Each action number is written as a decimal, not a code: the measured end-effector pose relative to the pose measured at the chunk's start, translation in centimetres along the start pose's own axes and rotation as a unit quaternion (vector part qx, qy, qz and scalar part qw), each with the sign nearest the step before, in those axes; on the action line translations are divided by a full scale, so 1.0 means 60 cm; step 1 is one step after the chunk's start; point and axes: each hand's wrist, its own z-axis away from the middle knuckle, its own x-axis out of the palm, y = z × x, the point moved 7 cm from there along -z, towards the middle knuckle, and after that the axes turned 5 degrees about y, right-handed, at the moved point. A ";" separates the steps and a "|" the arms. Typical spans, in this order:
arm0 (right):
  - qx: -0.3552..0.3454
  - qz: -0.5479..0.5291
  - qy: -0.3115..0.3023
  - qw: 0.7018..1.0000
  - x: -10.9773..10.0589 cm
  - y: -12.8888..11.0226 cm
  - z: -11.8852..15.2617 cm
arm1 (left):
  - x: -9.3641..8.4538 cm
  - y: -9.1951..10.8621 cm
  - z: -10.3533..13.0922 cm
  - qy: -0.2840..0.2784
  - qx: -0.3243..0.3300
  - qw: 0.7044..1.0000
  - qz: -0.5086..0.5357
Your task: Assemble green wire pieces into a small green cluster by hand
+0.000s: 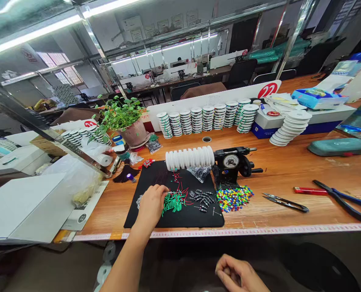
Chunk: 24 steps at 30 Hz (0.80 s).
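Note:
My left hand reaches over the black mat with its fingers down on a pile of small green tube beads; whether it pinches one is hidden. To the right of the green pile lie dark grey beads, and off the mat's right edge sits a heap of multicoloured beads. My right hand rests low, below the table edge, fingers curled loosely, nothing visible in it. Behind the mat a row of white spools is mounted on a black winding device with a dial.
Small scissors, a red-handled tool and blue-handled pliers lie to the right. Stacked white spools line the back, with a potted plant at left. White boxes stand at left. A tape measure runs along the front edge.

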 end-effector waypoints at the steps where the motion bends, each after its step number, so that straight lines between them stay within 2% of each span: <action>1: 0.000 0.000 0.001 1.000 0.001 0.000 0.000 | 0.000 -0.001 0.000 -0.001 -0.001 1.000 -0.001; 17: -0.001 -0.007 0.003 1.000 -0.002 -0.005 0.003 | 0.003 0.001 0.003 0.003 -0.004 1.000 -0.005; 24: 0.003 -0.013 0.002 1.000 -0.001 -0.009 0.003 | -0.008 0.004 0.009 0.017 0.005 1.000 0.020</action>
